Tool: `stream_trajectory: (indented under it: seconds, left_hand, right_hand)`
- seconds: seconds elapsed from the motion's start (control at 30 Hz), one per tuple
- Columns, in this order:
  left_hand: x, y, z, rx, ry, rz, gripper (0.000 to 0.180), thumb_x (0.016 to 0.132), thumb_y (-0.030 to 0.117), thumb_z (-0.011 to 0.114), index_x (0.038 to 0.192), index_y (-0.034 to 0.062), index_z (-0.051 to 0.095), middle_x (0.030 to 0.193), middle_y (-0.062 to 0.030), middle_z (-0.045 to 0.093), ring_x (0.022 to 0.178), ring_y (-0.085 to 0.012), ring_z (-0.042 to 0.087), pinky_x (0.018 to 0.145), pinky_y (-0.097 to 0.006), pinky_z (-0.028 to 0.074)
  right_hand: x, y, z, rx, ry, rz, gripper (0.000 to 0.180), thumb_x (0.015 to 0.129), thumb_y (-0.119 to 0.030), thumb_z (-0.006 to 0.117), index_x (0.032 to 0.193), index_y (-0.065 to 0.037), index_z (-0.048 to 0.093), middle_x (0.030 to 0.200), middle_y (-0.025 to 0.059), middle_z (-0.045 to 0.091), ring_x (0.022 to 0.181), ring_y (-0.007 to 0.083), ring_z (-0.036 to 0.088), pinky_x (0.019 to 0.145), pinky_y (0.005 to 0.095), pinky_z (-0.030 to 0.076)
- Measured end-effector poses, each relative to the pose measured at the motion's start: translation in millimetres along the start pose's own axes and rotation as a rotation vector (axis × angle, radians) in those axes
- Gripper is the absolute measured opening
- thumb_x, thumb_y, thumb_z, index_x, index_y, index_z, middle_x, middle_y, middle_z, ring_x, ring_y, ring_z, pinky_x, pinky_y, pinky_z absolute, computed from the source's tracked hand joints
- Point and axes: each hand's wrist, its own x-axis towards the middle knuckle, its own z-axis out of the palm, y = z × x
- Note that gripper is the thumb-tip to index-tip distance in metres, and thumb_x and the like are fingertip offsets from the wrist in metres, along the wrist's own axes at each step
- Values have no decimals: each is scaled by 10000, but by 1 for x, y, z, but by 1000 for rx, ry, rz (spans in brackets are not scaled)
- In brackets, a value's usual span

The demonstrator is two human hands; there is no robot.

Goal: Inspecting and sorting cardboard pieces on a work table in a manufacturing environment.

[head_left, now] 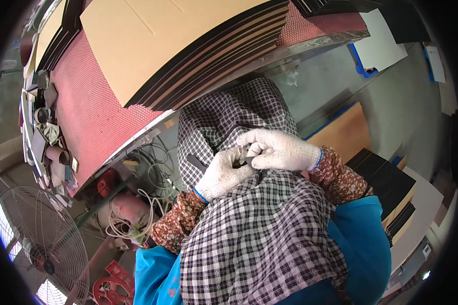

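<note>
In the head view, the left hand [223, 174] and right hand [281, 149] meet over the checked apron [254, 223] — apparently handling a small grey piece [249, 159] between them. The right pinches it; whether the left grips too, I cannot tell. The next move likely calls for steady fingertips — near the far table [94, 112].

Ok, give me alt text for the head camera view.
A person's gloved left hand and right hand meet around a small, mostly hidden piece above a checked apron. Ahead, tan panels are stacked on a red table; a fan stands at left.
</note>
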Motion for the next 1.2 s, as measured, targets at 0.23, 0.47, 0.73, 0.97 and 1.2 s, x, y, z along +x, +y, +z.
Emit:
stream_trajectory:
  seconds: [0.23,0.47,0.73,0.97,1.2]
  left_hand:
    - [1,-7,0,-70,-14,36,211,949,178,708,1103,41,665,735,11,653,499,-21,519,405,-178,403]
    - [-1,-1,2,-114,35,-3,210,944,158,739,1079,13,672,846,16,681,709,-20,557,626,-220,477]
    - [0,1,3,-1,-61,9,273,913,146,780,1086,-22,651,807,-12,662,641,-55,573,560,-229,468]
    - [6,-4,3,20,-24,101,201,941,143,743,1062,15,646,793,1,649,616,-45,547,548,-219,459]
    - [11,-36,5,-72,113,118,82,999,113,644,996,33,663,837,30,650,722,-24,555,644,-212,477]
  right_hand:
    - [3,-13,2,-274,-69,35,364,959,-75,634,1302,45,605,1101,116,723,985,167,683,904,309,548]
    - [19,-6,13,-1,212,132,85,923,-12,612,1005,4,621,996,84,702,917,124,659,816,285,554]
    - [-8,12,23,72,402,61,127,854,60,588,942,-25,554,844,-10,578,781,59,579,692,243,504]
    - [-2,20,16,-3,395,61,262,895,-18,657,1141,9,570,877,48,666,778,96,630,723,258,527]
    - [-59,6,48,-934,385,-413,369,850,-47,693,1218,-67,676,1228,111,685,1009,279,716,848,352,600]
